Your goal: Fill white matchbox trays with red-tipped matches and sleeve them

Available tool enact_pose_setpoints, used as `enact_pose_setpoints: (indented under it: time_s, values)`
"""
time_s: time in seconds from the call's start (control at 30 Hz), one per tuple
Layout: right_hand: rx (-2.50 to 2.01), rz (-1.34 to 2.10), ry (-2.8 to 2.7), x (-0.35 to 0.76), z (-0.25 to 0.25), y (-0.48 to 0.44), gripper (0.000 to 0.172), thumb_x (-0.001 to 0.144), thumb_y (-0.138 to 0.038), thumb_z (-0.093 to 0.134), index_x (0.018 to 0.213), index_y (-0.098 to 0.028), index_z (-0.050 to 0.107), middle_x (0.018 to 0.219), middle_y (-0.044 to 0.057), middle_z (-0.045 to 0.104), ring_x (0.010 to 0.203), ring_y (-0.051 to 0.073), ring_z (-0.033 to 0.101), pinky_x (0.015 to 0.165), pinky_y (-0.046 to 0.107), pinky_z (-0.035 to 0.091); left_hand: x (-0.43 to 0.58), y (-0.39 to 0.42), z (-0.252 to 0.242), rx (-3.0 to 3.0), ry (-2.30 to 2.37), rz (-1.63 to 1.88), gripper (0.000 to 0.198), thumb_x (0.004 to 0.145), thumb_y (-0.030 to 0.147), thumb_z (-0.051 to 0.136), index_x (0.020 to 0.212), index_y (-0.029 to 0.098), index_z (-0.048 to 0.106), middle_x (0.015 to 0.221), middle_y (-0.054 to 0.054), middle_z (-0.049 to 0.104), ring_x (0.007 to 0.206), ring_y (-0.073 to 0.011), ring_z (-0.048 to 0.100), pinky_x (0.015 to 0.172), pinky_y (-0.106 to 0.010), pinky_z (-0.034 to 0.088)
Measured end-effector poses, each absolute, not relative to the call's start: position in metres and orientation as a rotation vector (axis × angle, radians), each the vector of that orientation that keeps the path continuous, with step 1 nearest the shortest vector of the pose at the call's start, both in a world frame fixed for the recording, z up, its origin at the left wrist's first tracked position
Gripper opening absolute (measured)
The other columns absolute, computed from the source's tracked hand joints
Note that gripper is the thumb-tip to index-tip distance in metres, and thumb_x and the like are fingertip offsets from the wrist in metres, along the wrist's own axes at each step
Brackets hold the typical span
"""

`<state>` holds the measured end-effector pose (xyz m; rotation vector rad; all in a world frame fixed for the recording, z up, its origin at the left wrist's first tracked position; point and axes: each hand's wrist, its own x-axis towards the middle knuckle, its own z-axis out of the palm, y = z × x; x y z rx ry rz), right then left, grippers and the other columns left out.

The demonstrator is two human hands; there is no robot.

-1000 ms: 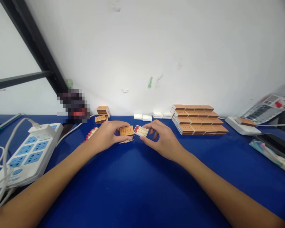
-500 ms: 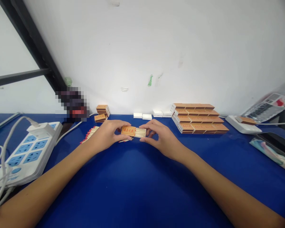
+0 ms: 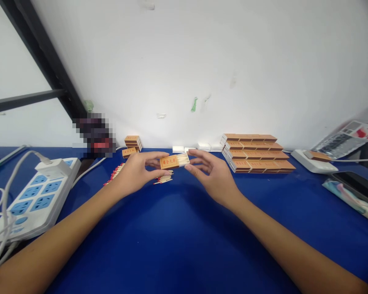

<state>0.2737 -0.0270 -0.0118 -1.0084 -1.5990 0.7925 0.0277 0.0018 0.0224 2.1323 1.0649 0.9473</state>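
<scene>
Between my hands is an orange matchbox (image 3: 169, 162) with red characters, its tray (image 3: 183, 159) of matches partly out on the right side. My left hand (image 3: 138, 170) holds the left end of the sleeve, with the thumb low in front. My right hand (image 3: 213, 173) has thumb and forefinger at the tray's outer end; its other fingers are curled behind. Below the box, a small pile of loose red-tipped matches (image 3: 163, 178) lies on the blue table. More matches (image 3: 114, 174) lie beside my left wrist, partly hidden by it.
Stacked matchboxes (image 3: 254, 153) stand in stepped rows at the back right, with a smaller stack (image 3: 133, 141) at the back left. White trays (image 3: 204, 146) lie along the wall. A power strip (image 3: 39, 196) with cables is at left; a phone (image 3: 358, 185) is at right.
The tray has slid farther into the sleeve, so less of it shows. The matchbox has risen and shifted slightly right, tilting a little, and more of the loose pile beneath is visible.
</scene>
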Motion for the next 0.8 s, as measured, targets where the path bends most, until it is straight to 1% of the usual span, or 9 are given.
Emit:
enact_pose_setpoints:
  time_s: [0.1,0.17,0.27,0.37,0.43,0.5,0.57,0.67,0.8]
  values:
    - [-0.915,1.004,-1.632,0.263,-0.012,-0.040,0.066,0.099,-0.045,0.069,0.158,-0.024,0.051,0.139,0.013,0.069,0.121,0.026,0.070,0.106,0.048,0.060,0.031,0.000,0.020,2.116,1.073,1.037,0.056,0.079,0.046,0.089,0.126,0.017,0.077,0.115,-0.008,0.083,0.098,-0.0276,0.081,0.091,-0.039,0.067]
    - [-0.851,1.085,-1.683,0.257,-0.008,-0.048,0.069,0.101,-0.046,0.065,0.164,-0.029,0.043,0.149,0.012,0.064,0.127,0.026,0.068,0.112,0.050,0.056,0.033,-0.002,0.017,2.140,1.058,1.076,0.054,0.081,0.045,0.088,0.126,0.017,0.077,0.113,-0.007,0.083,0.095,-0.0260,0.081,0.090,-0.037,0.067]
    - [-0.782,1.151,-1.719,0.256,-0.001,-0.053,0.062,0.102,-0.045,0.064,0.160,-0.033,0.048,0.153,0.008,0.061,0.132,0.026,0.064,0.111,0.049,0.057,0.035,-0.006,0.016,2.178,1.087,1.141,0.053,0.081,0.042,0.089,0.126,0.017,0.078,0.106,-0.005,0.084,0.091,-0.0243,0.081,0.089,-0.035,0.067]
    - [-0.774,1.227,-1.664,0.257,0.002,-0.051,0.057,0.101,-0.047,0.067,0.154,-0.031,0.054,0.143,0.008,0.067,0.127,0.025,0.066,0.098,0.044,0.064,0.036,-0.009,0.016,2.210,1.097,1.156,0.054,0.078,0.043,0.092,0.124,0.018,0.078,0.106,-0.004,0.084,0.087,-0.0231,0.081,0.085,-0.033,0.068]
    - [-0.813,1.246,-1.549,0.255,0.000,-0.050,0.058,0.096,-0.049,0.072,0.147,-0.026,0.058,0.132,0.010,0.072,0.114,0.025,0.071,0.082,0.038,0.067,0.037,-0.012,0.014,2.280,1.056,1.154,0.055,0.078,0.044,0.092,0.126,0.020,0.077,0.109,-0.004,0.084,0.086,-0.0221,0.081,0.082,-0.032,0.068]
    - [-0.864,1.235,-1.432,0.252,-0.004,-0.049,0.056,0.090,-0.053,0.077,0.134,-0.021,0.064,0.113,0.010,0.076,0.095,0.022,0.073,0.063,0.032,0.065,0.038,-0.014,0.012,2.427,0.998,1.169,0.057,0.080,0.046,0.090,0.129,0.021,0.076,0.115,-0.004,0.083,0.091,-0.0223,0.081,0.082,-0.031,0.067]
    - [-0.901,1.221,-1.374,0.252,-0.004,-0.047,0.050,0.087,-0.055,0.079,0.121,-0.020,0.067,0.099,0.007,0.075,0.080,0.020,0.071,0.051,0.028,0.060,0.038,-0.015,0.008,2.620,0.927,1.201,0.061,0.082,0.049,0.088,0.135,0.022,0.072,0.121,-0.006,0.081,0.098,-0.0230,0.081,0.086,-0.032,0.066]
    - [-0.950,1.105,-1.383,0.269,0.011,-0.036,0.042,0.086,-0.050,0.081,0.113,-0.020,0.069,0.092,0.005,0.074,0.072,0.017,0.069,0.048,0.026,0.056,0.037,-0.013,0.004,2.822,0.878,1.260,0.065,0.087,0.053,0.082,0.141,0.020,0.066,0.116,-0.007,0.082,0.093,-0.0215,0.081,0.082,-0.031,0.066]
    - [-1.173,0.443,-1.237,0.342,0.049,-0.012,0.031,0.088,-0.035,0.079,0.111,-0.016,0.073,0.077,0.005,0.072,0.064,0.015,0.067,0.052,0.027,0.053,0.034,-0.008,0.002,2.873,0.953,1.249,0.038,0.099,0.043,0.073,0.128,0.019,0.070,0.108,-0.005,0.082,0.083,-0.0168,0.079,0.073,-0.028,0.063]
